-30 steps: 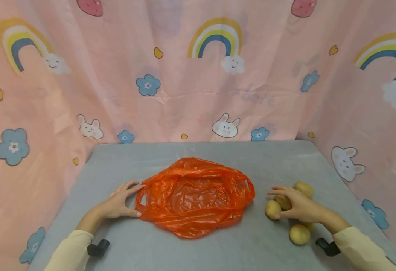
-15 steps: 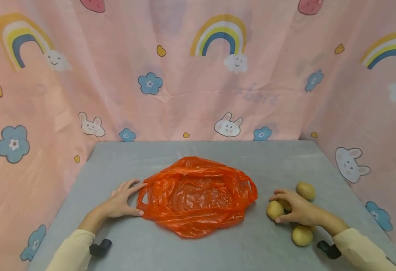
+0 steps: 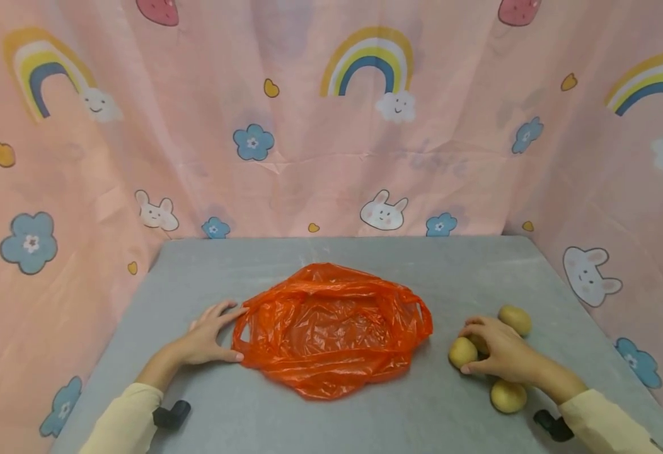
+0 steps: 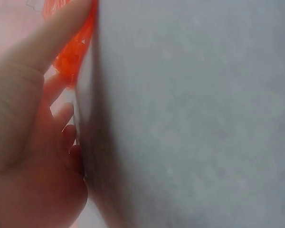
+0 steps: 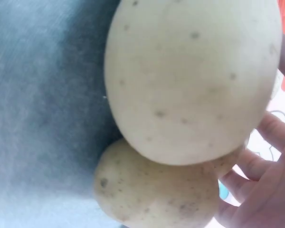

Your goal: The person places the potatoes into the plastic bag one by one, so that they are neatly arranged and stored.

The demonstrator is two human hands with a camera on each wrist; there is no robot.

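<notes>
An orange-red plastic bag (image 3: 337,328) lies spread on the grey table, its mouth facing up and a loop handle at each end. At its left end my left hand (image 3: 203,337) touches the edge, fingertips and thumb spread apart around the handle. My right hand (image 3: 501,350) grips a yellow-brown potato (image 3: 462,353) between thumb and fingers, right of the bag. Another potato is partly hidden under that hand. Behind the hand sits a potato (image 3: 515,320), and nearer the front edge is one more (image 3: 508,396). A speckled potato (image 5: 194,80) fills much of the right wrist view.
Pink curtain (image 3: 331,164) with rainbows, flowers and rabbits hangs behind and on both sides of the grey table (image 3: 286,429). Black wrist mounts (image 3: 172,415) show by both cream sleeves.
My right hand's fingers and thumb have closed in around the left-most potato. The left hand stays at the bag's edge. The head view has shifted slightly.
</notes>
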